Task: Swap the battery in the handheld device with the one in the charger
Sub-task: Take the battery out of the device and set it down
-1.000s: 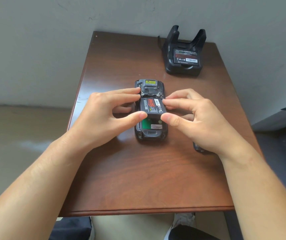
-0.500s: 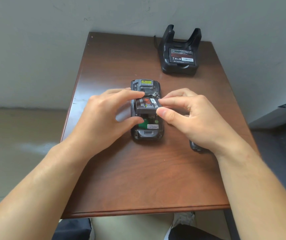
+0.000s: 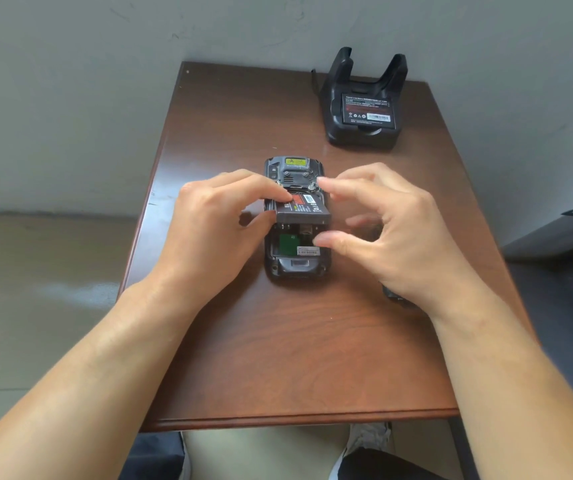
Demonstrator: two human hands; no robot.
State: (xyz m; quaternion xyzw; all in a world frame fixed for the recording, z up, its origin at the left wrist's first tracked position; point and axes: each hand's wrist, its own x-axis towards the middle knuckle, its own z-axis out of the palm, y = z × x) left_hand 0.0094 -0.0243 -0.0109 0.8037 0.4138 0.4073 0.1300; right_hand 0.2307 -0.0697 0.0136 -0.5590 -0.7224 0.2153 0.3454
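Observation:
The black handheld device [image 3: 297, 268] lies face down at the table's centre, back cover off, its battery bay open with a green board showing. A black battery [image 3: 304, 211] with a red label is tilted up out of the bay, near end raised. My left hand [image 3: 215, 233] pinches the battery's left edge between thumb and fingers. My right hand [image 3: 392, 237] hovers just right of it, fingers spread and blurred, not touching the battery. A second battery [image 3: 366, 109] sits in the black charger cradle [image 3: 361, 133] at the far right.
The brown wooden table [image 3: 295, 358] stands against a grey wall. A dark object [image 3: 394, 296], likely the back cover, lies mostly hidden under my right wrist. The table's near edge is just above my knees.
The battery's near end has tilted higher out of the bay. My right hand has let go of it and opened; my left hand still holds it.

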